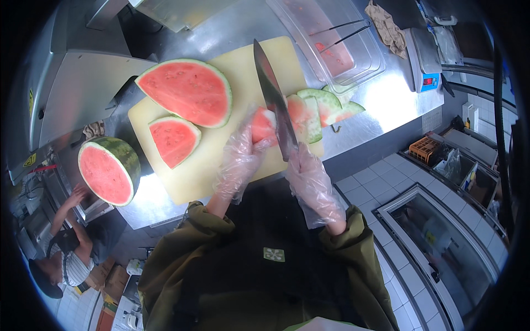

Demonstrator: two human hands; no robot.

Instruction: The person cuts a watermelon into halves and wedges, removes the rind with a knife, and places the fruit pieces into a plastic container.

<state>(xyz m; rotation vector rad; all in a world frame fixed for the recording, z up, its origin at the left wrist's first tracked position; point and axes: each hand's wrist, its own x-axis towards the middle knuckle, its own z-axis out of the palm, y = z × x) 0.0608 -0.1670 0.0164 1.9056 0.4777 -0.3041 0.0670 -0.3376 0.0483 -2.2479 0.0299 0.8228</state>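
Note:
My right hand (308,176), in a clear plastic glove, grips a large kitchen knife (271,87) by its handle. The blade points away from me, alongside a peeled watermelon chunk (261,124). Also gloved, my left hand (244,155) holds that chunk against the pale cutting board (198,173). Cut rinds (316,103) with some red flesh are heaped right of the blade, partly off the board. To the left lie a big watermelon piece (188,91) and a smaller wedge (172,138), both cut side up. A watermelon half (107,171) sits beyond the board's left edge.
A clear plastic container (372,68) with tongs (348,35) and red bits stands at the back right. Beyond it are crumpled brown paper (387,29) and a digital scale (426,62). A metal machine (87,87) stands left. Another person (74,248) works at the lower left.

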